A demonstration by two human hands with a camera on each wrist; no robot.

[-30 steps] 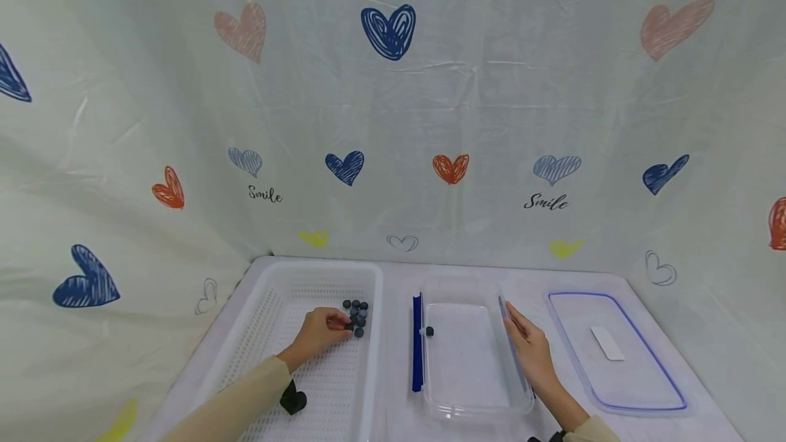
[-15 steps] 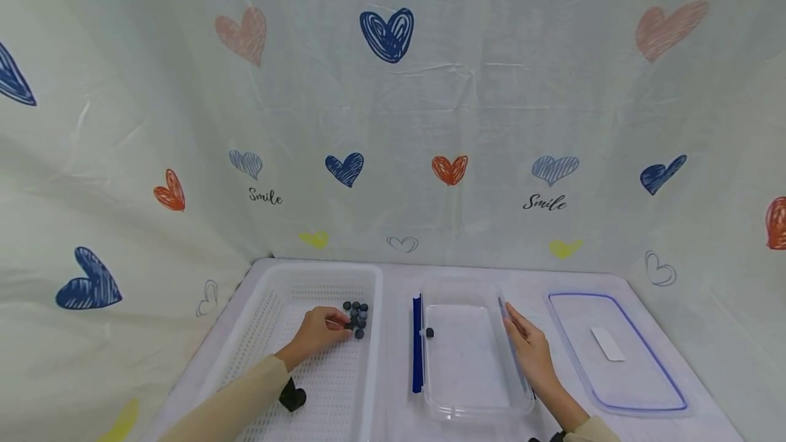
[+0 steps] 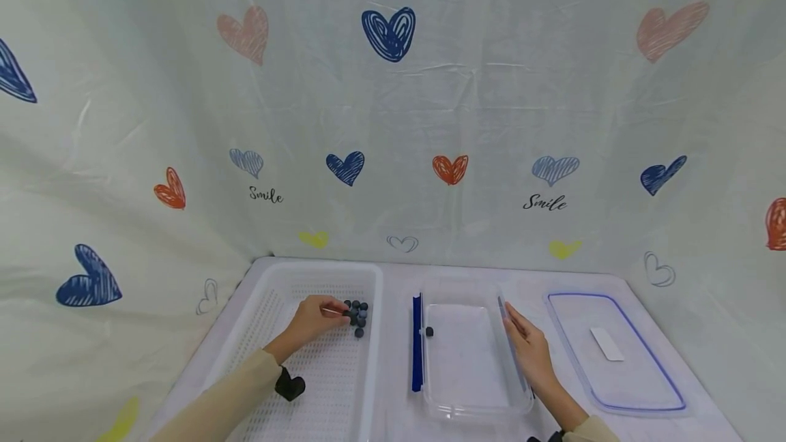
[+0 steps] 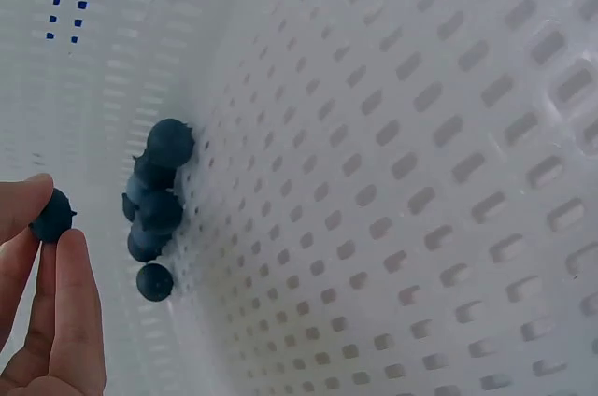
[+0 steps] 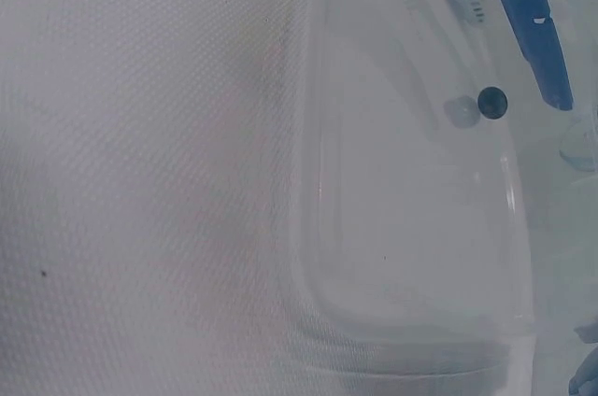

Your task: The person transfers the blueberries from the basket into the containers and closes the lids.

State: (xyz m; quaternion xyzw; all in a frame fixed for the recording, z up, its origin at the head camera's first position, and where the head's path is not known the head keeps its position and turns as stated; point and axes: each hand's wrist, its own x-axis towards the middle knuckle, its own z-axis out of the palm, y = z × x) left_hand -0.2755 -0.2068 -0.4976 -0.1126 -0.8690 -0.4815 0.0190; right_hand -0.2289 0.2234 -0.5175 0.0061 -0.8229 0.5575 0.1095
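My left hand (image 3: 316, 318) is over the white basket (image 3: 376, 360) and pinches a blueberry (image 4: 52, 218) between thumb and fingertips, as the left wrist view shows. Beside it, several more blueberries (image 4: 161, 209) lie bunched on the basket floor near the right wall. With fingers extended, my right hand (image 3: 531, 353) rests along the right side of a clear plastic container (image 3: 467, 411). Inside that container, one blueberry (image 3: 429, 331) lies against the left wall. The right hand itself is out of sight in the right wrist view.
A blue locking flap (image 3: 417, 343) hangs out from the container's left side. Flat on the table at the right lies a clear lid (image 3: 638, 387) with a blue seal and a white label (image 3: 607, 344). A heart-printed curtain (image 3: 405, 108) stands behind the table.
My left hand has shifted slightly up and away from the lower part of the blueberry cluster, now with a blueberry between its fingers. The right hand and the container have stayed in place.
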